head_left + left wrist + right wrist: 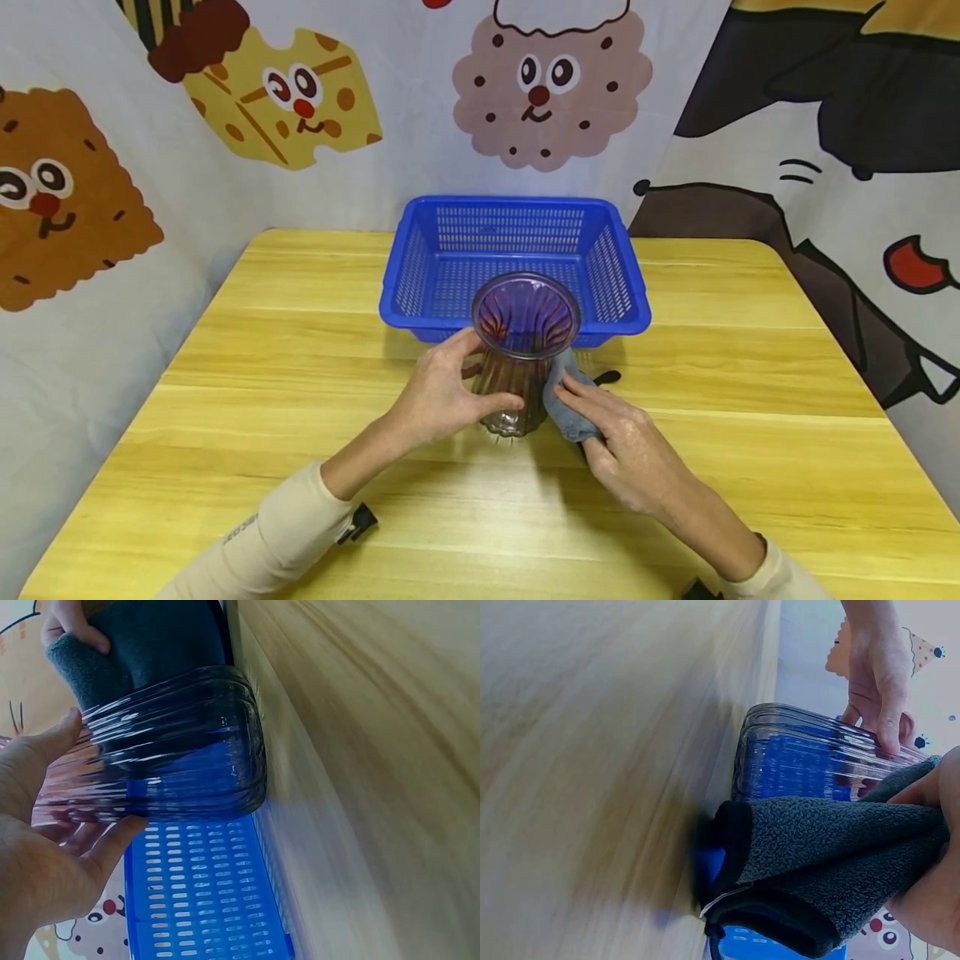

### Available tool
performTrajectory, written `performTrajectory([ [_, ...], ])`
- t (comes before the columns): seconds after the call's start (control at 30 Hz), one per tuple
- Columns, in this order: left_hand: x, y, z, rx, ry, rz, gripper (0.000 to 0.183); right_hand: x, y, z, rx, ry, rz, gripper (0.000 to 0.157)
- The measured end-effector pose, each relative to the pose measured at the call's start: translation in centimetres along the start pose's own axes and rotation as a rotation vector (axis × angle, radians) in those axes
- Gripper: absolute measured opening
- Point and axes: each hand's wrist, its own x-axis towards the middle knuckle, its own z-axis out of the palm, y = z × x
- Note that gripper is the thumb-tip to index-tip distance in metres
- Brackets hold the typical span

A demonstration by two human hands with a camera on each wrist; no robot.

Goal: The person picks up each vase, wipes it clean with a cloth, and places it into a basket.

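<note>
A ribbed, see-through glass vase point(517, 375) with a flared, purple-tinted rim stands nearly upright in front of the blue basket. My left hand point(438, 387) grips its left side, thumb across the front and fingers behind. The vase's base is close over the table in the left wrist view. My right hand point(637, 450) holds a grey-blue cloth point(567, 408) against the vase's right side. In the right wrist view the cloth point(810, 832) hangs in folds, with a black border and a small white tag, and overlaps part of the vase point(795, 757).
Behind the vase, a blue perforated plastic basket point(513, 204) sits at the far side of the wooden table point(262, 358). A white curtain point(420, 125) with cartoon food figures hangs past the table's back and sides.
</note>
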Motion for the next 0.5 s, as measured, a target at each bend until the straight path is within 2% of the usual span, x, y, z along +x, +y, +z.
performTrajectory([
  [0.5,-0.15,0.02,0.04,0.073,0.032,-0.008,0.088,-0.27,0.04,0.29,0.003,-0.038,0.022,0.056],
])
